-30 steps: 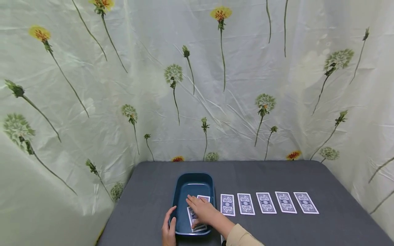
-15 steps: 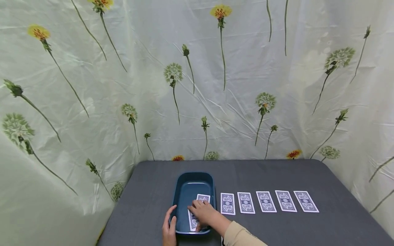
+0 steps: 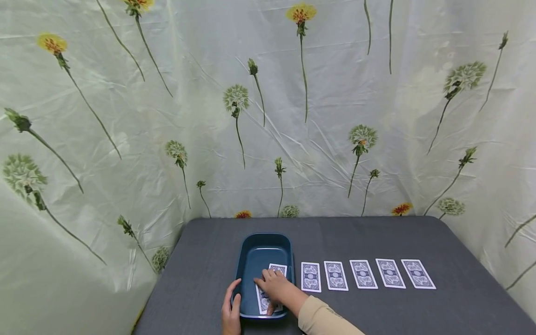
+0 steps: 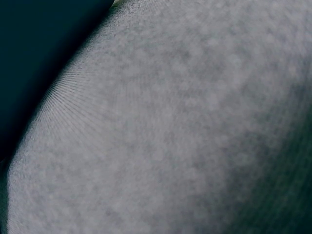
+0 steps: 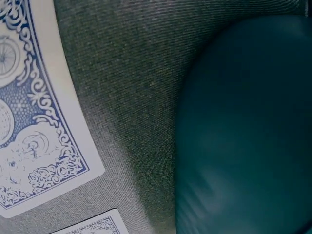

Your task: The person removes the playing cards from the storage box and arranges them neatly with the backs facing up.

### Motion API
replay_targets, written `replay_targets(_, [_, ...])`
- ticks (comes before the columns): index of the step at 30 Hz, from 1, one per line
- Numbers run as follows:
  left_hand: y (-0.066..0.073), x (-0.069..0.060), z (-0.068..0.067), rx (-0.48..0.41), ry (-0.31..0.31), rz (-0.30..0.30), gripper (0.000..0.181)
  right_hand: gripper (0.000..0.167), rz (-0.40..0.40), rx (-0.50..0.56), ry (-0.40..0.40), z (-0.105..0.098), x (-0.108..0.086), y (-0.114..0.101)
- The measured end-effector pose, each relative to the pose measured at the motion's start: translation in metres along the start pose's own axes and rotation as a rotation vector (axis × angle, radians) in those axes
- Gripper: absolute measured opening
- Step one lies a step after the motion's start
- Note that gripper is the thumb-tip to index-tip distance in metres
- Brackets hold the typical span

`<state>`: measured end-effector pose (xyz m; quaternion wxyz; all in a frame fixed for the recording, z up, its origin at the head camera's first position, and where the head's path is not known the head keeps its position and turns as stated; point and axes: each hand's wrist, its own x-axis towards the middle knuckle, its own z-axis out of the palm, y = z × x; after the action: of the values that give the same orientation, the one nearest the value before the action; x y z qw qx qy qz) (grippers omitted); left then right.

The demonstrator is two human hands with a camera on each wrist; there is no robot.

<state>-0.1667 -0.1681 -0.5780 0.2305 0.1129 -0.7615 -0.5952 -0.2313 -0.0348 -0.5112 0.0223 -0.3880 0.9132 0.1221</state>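
Note:
A dark teal tray (image 3: 247, 265) stands on the table with blue-backed playing cards (image 3: 261, 300) face down inside it. My left hand (image 3: 231, 311) holds the tray's near left rim, fingertips and thumb over the edge. Over the cards, in the tray's near right part, my right hand (image 3: 273, 288) has bent fingers toward the far side and its thumb at the near end of a card. It grips there, though the hand covers most of the contact. Another card (image 3: 277, 267) shows beyond the knuckles. Neither wrist view shows a hand.
To the tray's right lies a row of several face-down cards (image 3: 335, 276) on the grey table (image 3: 201, 260). A large card (image 5: 39, 122) and the tray's outer wall (image 5: 243, 131) fill parts of the right wrist view. A flowered curtain (image 3: 201, 116) hangs behind.
My right hand's fingers have drawn in from a flatter spread over the cards to a bent grip. Cards under it have shifted slightly. My left hand keeps its place on the rim.

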Motion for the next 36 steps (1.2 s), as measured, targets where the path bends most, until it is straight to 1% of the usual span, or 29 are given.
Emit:
replay_targets(4, [0.0,-0.0002,0.0001,0.002,0.0,-0.007,0.029,0.094,0.0,-0.034,0.001,-0.0008,0.002,-0.0012])
replay_targets(7, [-0.0003,0.0001,0.0002,-0.018,0.004,0.008,0.029,0.095,-0.007,-0.065,0.003,-0.0011,0.0028,-0.0024])
replay_targets(10, [-0.0008,0.0008,0.0003,-0.028,0.012,0.024,0.029,0.095,0.001,-0.07,-0.006,-0.0014,0.0033,-0.0033])
replay_targets(12, [-0.001,0.0012,0.0004,-0.021,0.016,0.02,0.029,0.095,0.015,-0.061,-0.017,-0.0015,0.0039,-0.0037])
replay_targets(16, [-0.0003,0.0011,0.0006,0.004,0.022,-0.006,0.029,0.096,0.04,-0.009,-0.048,-0.0024,0.0048,-0.004])
replay_targets(19, [0.0007,0.0004,0.0006,0.007,0.022,-0.008,0.029,0.096,0.049,0.02,-0.064,-0.0022,0.0052,-0.0042])
replay_targets(21, [0.0013,0.0002,0.0007,0.003,0.02,-0.004,0.029,0.096,0.047,0.011,-0.06,-0.0017,0.0055,-0.0041])
replay_targets(28, [0.0013,-0.0021,0.0012,0.002,0.005,-0.022,0.029,0.096,0.039,-0.055,-0.032,-0.0001,0.0037,-0.0047])
replay_targets(32, [-0.0003,-0.0028,0.002,-0.021,0.022,0.034,0.028,0.096,0.04,-0.071,0.005,0.0,0.0009,-0.006])
replay_targets(35, [-0.0009,-0.0022,0.0015,-0.047,0.037,0.101,0.028,0.095,0.03,-0.074,0.074,0.0013,-0.0019,-0.0065])
replay_targets(36, [-0.0004,-0.0021,0.0013,-0.047,0.037,0.111,0.028,0.093,0.024,-0.068,0.097,0.0022,-0.0029,-0.0066])
